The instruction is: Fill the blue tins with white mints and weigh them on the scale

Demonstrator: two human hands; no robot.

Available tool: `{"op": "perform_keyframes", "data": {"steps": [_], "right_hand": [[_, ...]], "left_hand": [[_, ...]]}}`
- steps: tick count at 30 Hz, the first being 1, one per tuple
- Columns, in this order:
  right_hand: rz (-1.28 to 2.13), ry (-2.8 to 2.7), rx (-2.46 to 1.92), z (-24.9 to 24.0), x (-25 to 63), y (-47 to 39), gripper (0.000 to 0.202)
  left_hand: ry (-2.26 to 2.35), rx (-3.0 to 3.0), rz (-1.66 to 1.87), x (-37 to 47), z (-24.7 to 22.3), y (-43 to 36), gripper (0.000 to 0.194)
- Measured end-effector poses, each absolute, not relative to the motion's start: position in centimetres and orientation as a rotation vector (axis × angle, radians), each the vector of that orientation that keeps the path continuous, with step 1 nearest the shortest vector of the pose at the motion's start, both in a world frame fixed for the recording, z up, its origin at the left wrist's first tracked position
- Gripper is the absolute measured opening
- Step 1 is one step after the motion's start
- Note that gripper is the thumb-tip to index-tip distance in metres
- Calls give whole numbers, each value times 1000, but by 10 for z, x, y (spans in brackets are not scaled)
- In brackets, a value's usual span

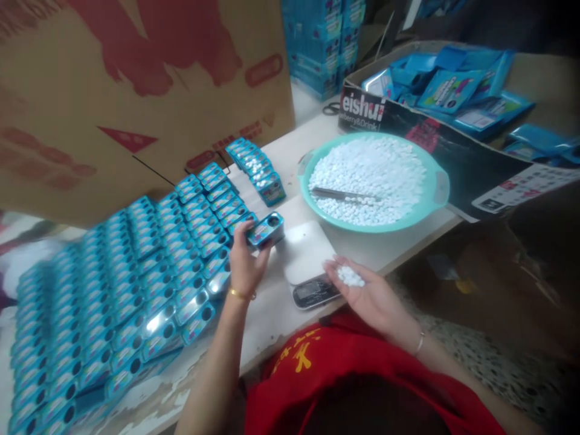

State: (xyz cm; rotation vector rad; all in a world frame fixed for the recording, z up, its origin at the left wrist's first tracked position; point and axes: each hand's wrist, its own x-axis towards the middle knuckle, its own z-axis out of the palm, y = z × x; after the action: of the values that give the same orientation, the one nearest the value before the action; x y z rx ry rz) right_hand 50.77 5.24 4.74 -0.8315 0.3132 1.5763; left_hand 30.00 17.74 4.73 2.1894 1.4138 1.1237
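Note:
My left hand grips a small blue tin with a dark round spot on its top, at the near right edge of many similar blue tins in rows. Cupped palm up, my right hand holds a small heap of white tablets. Between the hands lies a flat white scale with a dark display panel. Beyond it stands a turquoise basin full of white tablets, a metal utensil lying on them.
A large printed cardboard box stands behind the tins. A short separate row of tins sits near it. At the back right, an open carton holds blue packets. Black-handled scissors lie beside it, near stacked blue packages.

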Motion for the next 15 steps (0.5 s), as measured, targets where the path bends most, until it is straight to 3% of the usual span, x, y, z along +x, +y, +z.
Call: {"op": "perform_keyframes", "data": {"steps": [10, 15], "right_hand": [[1591, 334, -846, 45, 500, 54, 16], [1598, 317, -850, 40, 493, 54, 15]], "left_hand": [[2065, 2573, 293, 267, 63, 191, 35], [1816, 2697, 316, 303, 81, 237, 45]]}}
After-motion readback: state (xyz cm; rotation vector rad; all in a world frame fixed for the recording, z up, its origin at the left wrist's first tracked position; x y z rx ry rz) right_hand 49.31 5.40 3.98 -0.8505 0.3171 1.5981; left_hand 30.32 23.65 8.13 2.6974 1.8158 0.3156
